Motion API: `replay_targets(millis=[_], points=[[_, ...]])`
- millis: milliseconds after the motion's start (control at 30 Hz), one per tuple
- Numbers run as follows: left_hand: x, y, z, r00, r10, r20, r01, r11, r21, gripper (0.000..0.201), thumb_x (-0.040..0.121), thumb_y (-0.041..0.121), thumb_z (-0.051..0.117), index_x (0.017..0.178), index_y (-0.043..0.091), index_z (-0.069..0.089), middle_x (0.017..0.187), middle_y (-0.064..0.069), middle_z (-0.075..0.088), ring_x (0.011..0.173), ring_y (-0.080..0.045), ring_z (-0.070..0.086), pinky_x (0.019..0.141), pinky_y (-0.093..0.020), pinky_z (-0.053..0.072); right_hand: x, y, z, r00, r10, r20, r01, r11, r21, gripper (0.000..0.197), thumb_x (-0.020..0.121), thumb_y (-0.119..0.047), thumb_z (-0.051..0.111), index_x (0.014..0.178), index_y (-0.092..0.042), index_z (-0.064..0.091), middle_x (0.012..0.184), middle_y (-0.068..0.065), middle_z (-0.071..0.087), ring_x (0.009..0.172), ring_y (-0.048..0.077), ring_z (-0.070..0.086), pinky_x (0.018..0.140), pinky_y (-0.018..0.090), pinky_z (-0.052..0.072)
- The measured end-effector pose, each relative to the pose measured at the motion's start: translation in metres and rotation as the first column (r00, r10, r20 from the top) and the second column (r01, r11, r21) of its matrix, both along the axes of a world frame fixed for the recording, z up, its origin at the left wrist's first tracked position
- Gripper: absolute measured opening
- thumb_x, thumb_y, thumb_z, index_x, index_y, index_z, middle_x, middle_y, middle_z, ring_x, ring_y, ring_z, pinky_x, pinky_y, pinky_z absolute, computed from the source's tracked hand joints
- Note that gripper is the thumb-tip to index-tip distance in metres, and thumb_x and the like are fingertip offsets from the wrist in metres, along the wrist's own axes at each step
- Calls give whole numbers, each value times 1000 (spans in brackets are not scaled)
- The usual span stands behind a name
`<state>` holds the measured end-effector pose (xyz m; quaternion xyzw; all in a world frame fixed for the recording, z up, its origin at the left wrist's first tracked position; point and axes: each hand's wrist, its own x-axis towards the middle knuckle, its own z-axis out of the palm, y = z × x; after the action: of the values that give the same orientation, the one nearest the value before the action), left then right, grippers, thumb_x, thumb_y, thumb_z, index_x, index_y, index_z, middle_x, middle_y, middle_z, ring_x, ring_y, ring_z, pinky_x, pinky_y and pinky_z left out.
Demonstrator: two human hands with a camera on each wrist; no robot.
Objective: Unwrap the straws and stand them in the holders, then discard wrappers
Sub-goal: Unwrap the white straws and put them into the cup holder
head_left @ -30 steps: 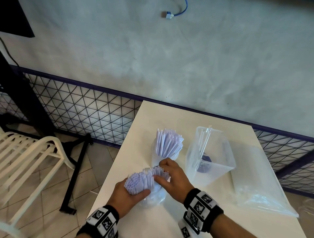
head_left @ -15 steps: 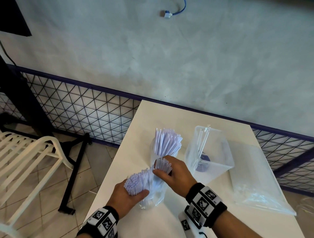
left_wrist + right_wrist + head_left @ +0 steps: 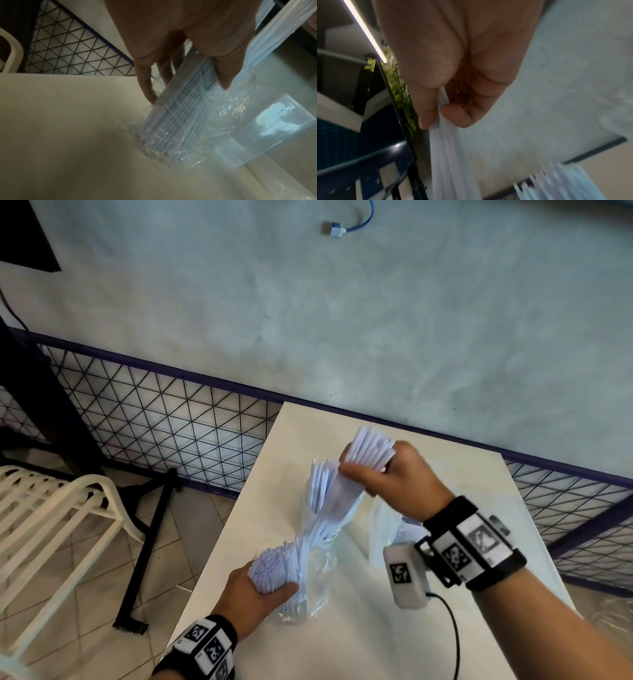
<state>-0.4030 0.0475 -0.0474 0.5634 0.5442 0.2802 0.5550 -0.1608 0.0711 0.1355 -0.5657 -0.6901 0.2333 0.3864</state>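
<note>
My left hand (image 3: 270, 587) grips a bundle of white straws (image 3: 274, 565) whose lower part sits in a crinkled clear wrapper (image 3: 315, 587) on the white table (image 3: 359, 638). The left wrist view shows the fingers (image 3: 147, 86) and thumb curled round that wrapped bundle (image 3: 180, 115). My right hand (image 3: 368, 463) holds a smaller bunch of straws (image 3: 370, 448) raised above the round clear holder (image 3: 327, 529), which has several straws (image 3: 320, 484) standing in it. In the right wrist view the thumb and fingers (image 3: 453, 116) pinch this bunch (image 3: 448, 155).
A square clear container (image 3: 383, 525) stands right of the round holder, mostly hidden behind my right wrist. A wire mesh fence (image 3: 171, 419) runs along the table's far and left sides. A white plastic chair (image 3: 51, 515) stands on the tiled floor at the left.
My right hand has pulled a bunch of straws out of the bundle and lifted it up and away, over the round holder. The left hand keeps its hold in place.
</note>
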Motion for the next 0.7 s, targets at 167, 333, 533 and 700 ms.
replay_targets(millis=[167,333,533,700], points=[[0,0,1,1000,4,2,-4,1000,5,34,63,20,90,85,27,66,81,5,73,71,8,67,60,-5,47,16,23,18,995,-95,-29,97,992,86,6,89,-17,72,83,-19,71,56,-20,62,45,8,53,51,18,43],[0,0,2,1000,0,12,0,1000,12,34,63,19,90,85,27,66,79,7,73,70,9,66,59,-5,47,17,44,-36,967,-228,119,230,973,-10,15,83,-28,78,79,-14,73,63,-10,66,54,4,61,58,19,45],[0,0,-1,1000,7,31,-7,1000,12,33,64,17,90,85,26,66,72,23,72,68,8,66,58,-4,47,10,45,-82,945,-320,71,328,924,-197,61,65,-31,91,118,-20,64,114,-3,59,102,12,57,85,20,42],[-1,1,-3,999,12,31,-12,1000,5,35,63,22,91,90,22,69,78,8,74,72,3,69,60,-7,49,4,37,-83,965,-211,153,202,977,73,84,76,-55,75,145,-23,39,151,-3,37,138,18,36,112,33,30]])
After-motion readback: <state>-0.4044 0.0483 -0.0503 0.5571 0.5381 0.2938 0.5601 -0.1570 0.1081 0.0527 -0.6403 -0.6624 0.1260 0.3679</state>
